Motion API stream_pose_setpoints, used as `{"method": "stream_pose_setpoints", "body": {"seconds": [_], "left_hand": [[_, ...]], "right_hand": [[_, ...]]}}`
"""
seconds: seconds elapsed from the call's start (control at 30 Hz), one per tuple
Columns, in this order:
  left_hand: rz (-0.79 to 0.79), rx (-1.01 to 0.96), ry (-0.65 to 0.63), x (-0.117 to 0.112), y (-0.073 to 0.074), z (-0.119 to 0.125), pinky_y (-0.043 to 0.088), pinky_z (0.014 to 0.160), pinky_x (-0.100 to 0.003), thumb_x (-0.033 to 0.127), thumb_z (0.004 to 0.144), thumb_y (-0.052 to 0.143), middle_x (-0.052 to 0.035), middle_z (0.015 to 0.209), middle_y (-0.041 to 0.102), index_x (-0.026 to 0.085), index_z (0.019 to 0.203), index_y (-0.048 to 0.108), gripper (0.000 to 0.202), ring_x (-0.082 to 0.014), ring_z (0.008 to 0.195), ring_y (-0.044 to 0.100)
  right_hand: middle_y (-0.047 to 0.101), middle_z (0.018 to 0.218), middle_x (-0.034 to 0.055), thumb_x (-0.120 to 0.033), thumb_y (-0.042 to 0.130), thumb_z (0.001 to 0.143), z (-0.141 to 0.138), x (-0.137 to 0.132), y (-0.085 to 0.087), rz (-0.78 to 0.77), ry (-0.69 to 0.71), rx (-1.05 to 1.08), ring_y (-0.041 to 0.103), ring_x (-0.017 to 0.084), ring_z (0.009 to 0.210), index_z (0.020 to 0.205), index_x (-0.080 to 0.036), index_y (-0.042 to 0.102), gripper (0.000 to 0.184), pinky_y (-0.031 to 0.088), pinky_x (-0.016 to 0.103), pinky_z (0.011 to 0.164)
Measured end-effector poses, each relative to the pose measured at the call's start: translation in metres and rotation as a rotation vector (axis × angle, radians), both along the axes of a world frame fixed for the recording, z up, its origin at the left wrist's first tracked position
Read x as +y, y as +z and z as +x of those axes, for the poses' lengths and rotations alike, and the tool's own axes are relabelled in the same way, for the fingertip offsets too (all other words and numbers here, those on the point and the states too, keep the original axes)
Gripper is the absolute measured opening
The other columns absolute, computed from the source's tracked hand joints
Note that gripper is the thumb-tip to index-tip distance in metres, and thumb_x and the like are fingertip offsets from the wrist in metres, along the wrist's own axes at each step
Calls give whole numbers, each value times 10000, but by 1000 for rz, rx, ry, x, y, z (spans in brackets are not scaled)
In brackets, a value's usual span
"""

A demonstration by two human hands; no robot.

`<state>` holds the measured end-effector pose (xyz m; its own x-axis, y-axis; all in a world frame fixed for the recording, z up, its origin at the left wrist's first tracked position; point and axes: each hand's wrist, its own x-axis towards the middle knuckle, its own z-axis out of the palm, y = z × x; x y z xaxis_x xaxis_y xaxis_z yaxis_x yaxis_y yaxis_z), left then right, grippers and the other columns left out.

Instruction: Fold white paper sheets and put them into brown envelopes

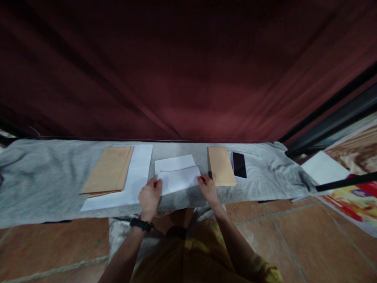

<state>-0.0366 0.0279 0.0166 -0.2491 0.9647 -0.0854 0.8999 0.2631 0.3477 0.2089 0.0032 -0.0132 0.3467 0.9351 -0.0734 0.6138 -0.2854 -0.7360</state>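
A white sheet of paper (179, 180) lies in front of me, its near part folded up over the far part. My left hand (150, 196) pinches the left end of the folded part, thumb against fingers. At the opposite end, my right hand (207, 189) grips the paper's right edge between closed fingertips. Just right of that hand is a single brown envelope (221, 167). To the left, brown envelopes (107, 169) are stacked on top of more white paper (140, 165).
A grey cloth (268, 173) covers the long narrow surface. A dark-screened phone (239, 165) rests beside the right envelope. Behind hangs a dark red curtain (182, 78). On the right are a black metal bar (347, 182) and a colourful printed bag (356, 204).
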Motion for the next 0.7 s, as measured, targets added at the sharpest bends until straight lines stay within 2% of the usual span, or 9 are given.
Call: {"method": "stream_pose_setpoints", "body": {"seconds": [0.13, 0.33, 0.43, 0.53, 0.7], "left_hand": [[11, -44, -25, -7, -1, -2, 343, 622, -283, 434, 1000, 447, -84, 909, 772, 203, 1003, 700, 343, -217, 788, 693], [-18, 57, -10, -21, -1, -3, 323, 598, -294, 468, 1015, 409, -93, 864, 767, 207, 1047, 695, 389, -232, 743, 690], [-17, 82, -19, -14, 4, 0, 335, 590, -298, 486, 1010, 399, -110, 855, 766, 212, 1083, 701, 414, -253, 749, 694], [-20, 44, -20, -1, 5, 1, 351, 583, -293, 482, 990, 428, -117, 856, 766, 212, 1038, 716, 398, -258, 760, 696], [13, -202, -1, 10, -3, -10, 372, 582, -278, 518, 923, 499, -75, 778, 733, 210, 855, 709, 380, -216, 716, 649]], "right_hand": [[709, 755, 10, -378, 514, 956, 5, -12, -2, -34, 34, 45, 678, 165, 685, 902, -211, 697, 254, 438, 211, 600], [764, 845, 57, -343, 527, 975, 0, -15, 1, -113, 19, -171, 724, 199, 821, 936, -215, 725, 239, 457, 221, 673], [780, 880, 79, -320, 532, 985, -2, -9, 5, -165, 31, -240, 740, 204, 852, 973, -213, 739, 233, 469, 222, 699], [786, 887, 103, -304, 523, 995, -4, -3, 9, -210, 31, -302, 748, 213, 861, 974, -198, 748, 249, 479, 233, 703], [789, 913, 127, -300, 523, 999, -7, 0, 13, -243, 33, -351, 754, 226, 885, 1010, -180, 753, 259, 488, 244, 705]]}}
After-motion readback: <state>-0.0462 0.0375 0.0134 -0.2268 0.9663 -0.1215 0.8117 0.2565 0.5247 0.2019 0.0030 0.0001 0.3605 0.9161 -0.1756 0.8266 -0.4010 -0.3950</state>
